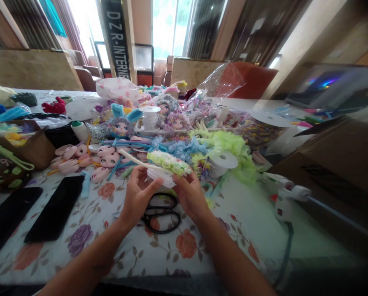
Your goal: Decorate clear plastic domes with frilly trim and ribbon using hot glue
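Note:
Both hands hold one small craft piece (168, 163), white underneath with a fluffy green and white trim on top. My left hand (140, 190) grips its white left part between thumb and fingers. A cream stick (133, 158) slants up and leftward from the piece. At the piece's right end, the fingers of my right hand (190, 190) are closed on it. Black-handled scissors (163, 231) lie on the flowered cloth just below the hands, their blades hidden. Behind the piece are blue ruffled trim (184, 146) and light green tulle (233, 150).
Doll faces (107, 161) lie at the left beyond two black phones (56, 209). A white spool (222, 164) stands right of the hands. Farther right are a glue gun (284, 191) with its cord and a cardboard box (335, 168). Finished dolls (120, 125) sit behind.

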Available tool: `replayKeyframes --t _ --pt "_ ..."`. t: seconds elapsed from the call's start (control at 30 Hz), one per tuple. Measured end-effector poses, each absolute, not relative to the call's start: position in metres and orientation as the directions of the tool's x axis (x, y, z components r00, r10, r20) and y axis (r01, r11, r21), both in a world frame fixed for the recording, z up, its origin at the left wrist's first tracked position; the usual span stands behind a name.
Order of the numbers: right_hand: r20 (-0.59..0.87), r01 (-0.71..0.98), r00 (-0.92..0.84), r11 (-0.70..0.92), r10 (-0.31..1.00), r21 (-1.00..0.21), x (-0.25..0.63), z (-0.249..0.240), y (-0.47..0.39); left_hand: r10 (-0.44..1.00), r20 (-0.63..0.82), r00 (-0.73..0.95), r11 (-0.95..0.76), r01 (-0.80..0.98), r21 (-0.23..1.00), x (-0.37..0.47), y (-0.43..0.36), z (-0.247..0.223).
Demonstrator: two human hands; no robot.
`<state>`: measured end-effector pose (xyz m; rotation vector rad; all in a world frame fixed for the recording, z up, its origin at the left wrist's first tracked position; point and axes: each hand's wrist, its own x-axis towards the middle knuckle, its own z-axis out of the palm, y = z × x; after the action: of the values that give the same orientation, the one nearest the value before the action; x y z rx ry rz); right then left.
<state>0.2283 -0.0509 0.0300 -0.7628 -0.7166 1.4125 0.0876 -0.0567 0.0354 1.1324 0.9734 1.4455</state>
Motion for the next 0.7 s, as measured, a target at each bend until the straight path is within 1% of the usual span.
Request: replayKeyframes --t 0.3,0.53,0.7 --pt "-0.021 -0.573 -0.003 -0.018 1.0 -0.819 0.2299 0.0252 -0.0487 0.985 0.164 -0.05 -0.171 -0.2 0.965 0.0896 -0.0586 0.0365" --pt "-0.009 -0.591 -0.073 -0.051 0.997 -0.805 0.2307 0.0278 -0.048 0.983 0.179 -0.036 -0.182 -0.182 0.966 0.0895 -0.0582 0.0323" --pt "-0.06 -0.598 -0.088 -0.101 0.994 -0.795 0.2311 0.0296 -0.0493 0.982 0.181 -0.06 -0.188 -0.125 0.974 0.0914 -0.0599 0.0299"
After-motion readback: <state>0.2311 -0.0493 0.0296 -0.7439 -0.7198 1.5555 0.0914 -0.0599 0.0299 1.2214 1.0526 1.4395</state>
